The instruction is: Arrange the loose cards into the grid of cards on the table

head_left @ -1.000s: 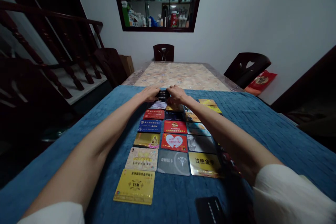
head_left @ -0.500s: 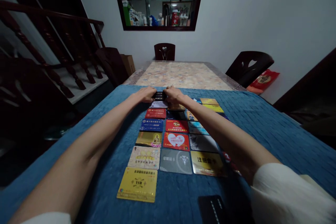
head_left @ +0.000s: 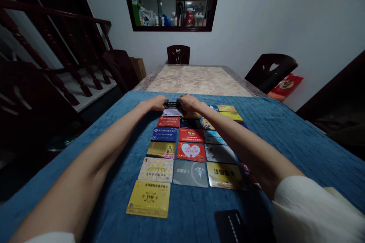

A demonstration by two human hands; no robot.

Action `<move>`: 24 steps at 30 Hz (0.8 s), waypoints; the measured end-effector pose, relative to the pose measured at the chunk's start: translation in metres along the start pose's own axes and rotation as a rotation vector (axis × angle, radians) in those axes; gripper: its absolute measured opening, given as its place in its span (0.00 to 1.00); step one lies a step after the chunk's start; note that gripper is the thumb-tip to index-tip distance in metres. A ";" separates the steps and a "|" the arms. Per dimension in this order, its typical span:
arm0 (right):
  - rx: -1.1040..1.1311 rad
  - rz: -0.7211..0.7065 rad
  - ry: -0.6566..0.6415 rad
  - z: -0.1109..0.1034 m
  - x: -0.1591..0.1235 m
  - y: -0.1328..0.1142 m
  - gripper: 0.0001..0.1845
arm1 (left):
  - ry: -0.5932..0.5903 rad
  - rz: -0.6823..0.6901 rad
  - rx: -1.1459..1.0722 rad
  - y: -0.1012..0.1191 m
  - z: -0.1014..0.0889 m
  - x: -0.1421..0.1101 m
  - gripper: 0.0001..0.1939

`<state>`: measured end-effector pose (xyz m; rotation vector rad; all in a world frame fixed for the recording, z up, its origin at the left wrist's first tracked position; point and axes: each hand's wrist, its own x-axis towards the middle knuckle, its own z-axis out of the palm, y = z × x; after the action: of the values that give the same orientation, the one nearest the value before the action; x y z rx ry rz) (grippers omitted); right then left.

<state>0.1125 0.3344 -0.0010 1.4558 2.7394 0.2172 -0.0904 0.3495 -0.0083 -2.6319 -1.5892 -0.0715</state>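
Shifted leftward since the frame of a second ago: the black card (head_left: 172, 105), which now lines up with the left-hand column of cards, my left grip (head_left: 156, 102) having moved left with it. I find my left grip at the card's left end and my right grip (head_left: 188, 102) at its right end, fingers bent; whether either is clamped on the card or only touching it, I cannot tell. Position noted: far end of the column, just beyond the white card (head_left: 172, 112), near the far edge of the blue cloth (head_left: 188, 207) that covers the near part of the bench (head_left: 199, 78). Next toward me lie the red card (head_left: 168, 122), the blue card (head_left: 164, 134), the gold card (head_left: 158, 150), the cream card (head_left: 156, 169) and the yellow card (head_left: 148, 199). My right forearm (head_left: 242, 142) passes over part of the right-hand column.
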 end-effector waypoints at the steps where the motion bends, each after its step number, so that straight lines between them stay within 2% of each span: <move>1: 0.001 -0.003 -0.002 0.000 0.000 0.000 0.23 | -0.017 0.000 0.016 0.000 0.000 0.000 0.21; 10: 0.010 -0.009 -0.040 -0.004 -0.001 -0.001 0.25 | -0.051 0.017 0.060 0.009 -0.002 -0.002 0.21; 24: 0.046 -0.018 -0.022 0.002 0.000 -0.002 0.26 | 0.004 -0.008 0.025 0.005 0.005 -0.004 0.21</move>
<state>0.1108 0.3333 -0.0028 1.4342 2.7574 0.1378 -0.0885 0.3439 -0.0139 -2.6050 -1.5891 -0.0568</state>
